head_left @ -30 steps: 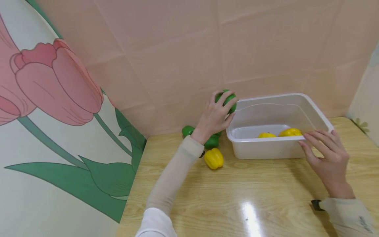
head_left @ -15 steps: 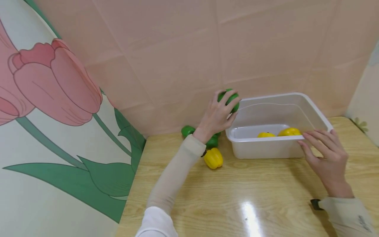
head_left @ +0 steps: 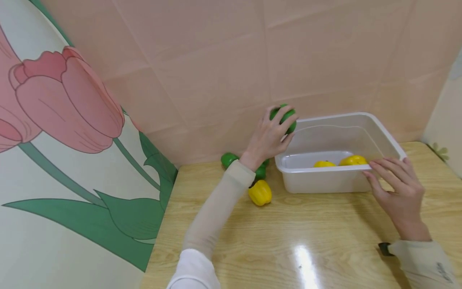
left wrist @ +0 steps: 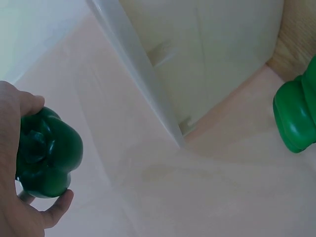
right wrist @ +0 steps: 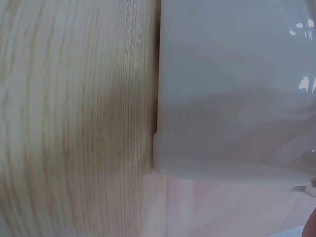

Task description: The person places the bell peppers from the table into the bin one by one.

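While the tub (head_left: 325,181) is pinched by the right grip (head_left: 400,190), a green pepper (left wrist: 57,155) pinched by the left grip (head_left: 268,134) has been brought closer, toward two o'clock.

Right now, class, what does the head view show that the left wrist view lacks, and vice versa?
Head view only: a yellow bell pepper on the table, two more in the white bin, the right hand on its rim, the tulip mural.
Left wrist view only: the stem of the held green bell pepper.
Both: that pepper in the left hand, another green one, bin, table, pink backdrop.
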Available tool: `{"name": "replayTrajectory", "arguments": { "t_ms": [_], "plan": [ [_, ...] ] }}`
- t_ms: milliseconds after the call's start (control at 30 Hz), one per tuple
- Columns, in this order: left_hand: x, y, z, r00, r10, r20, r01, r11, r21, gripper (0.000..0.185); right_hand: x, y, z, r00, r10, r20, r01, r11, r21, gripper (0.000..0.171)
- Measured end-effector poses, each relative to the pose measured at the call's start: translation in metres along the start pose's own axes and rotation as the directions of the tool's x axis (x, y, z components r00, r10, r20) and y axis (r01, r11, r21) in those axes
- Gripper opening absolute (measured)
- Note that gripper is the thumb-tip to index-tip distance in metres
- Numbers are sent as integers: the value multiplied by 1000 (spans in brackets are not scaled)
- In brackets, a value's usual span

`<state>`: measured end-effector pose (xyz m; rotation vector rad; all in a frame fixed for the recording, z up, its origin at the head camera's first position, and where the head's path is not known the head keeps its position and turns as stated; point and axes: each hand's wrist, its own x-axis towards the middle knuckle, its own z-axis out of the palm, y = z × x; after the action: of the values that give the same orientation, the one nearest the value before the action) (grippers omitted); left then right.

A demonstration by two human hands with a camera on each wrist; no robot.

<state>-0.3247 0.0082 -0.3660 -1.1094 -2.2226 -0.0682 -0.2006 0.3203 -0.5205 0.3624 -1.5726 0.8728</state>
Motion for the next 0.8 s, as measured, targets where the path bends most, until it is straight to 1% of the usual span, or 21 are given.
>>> {"name": "replayTrajectory", "arguments": {
  "t_ms": [300, 467, 600, 800],
  "plan": [
    [11, 4, 0, 1000, -14, 24, 15, 1000, -22, 46, 0, 2, 0, 1000, -8, -4, 8, 1000, -6, 31],
    [20, 6, 3, 1000, -11, 29, 11, 1000, -5, 45, 0, 3, 0, 1000, -13, -6, 13, 1000, -9, 32],
    [25, 8, 4, 1000, -11, 25, 11, 1000, -5, 45, 0, 3, 0, 1000, -18, -1, 18, 1000, -14, 31],
    [31, 10, 4, 999, -40, 0, 40, 999, -28, 46, 0, 4, -1, 1000, -18, 4, 18, 1000, -16, 32]
  ]
}}
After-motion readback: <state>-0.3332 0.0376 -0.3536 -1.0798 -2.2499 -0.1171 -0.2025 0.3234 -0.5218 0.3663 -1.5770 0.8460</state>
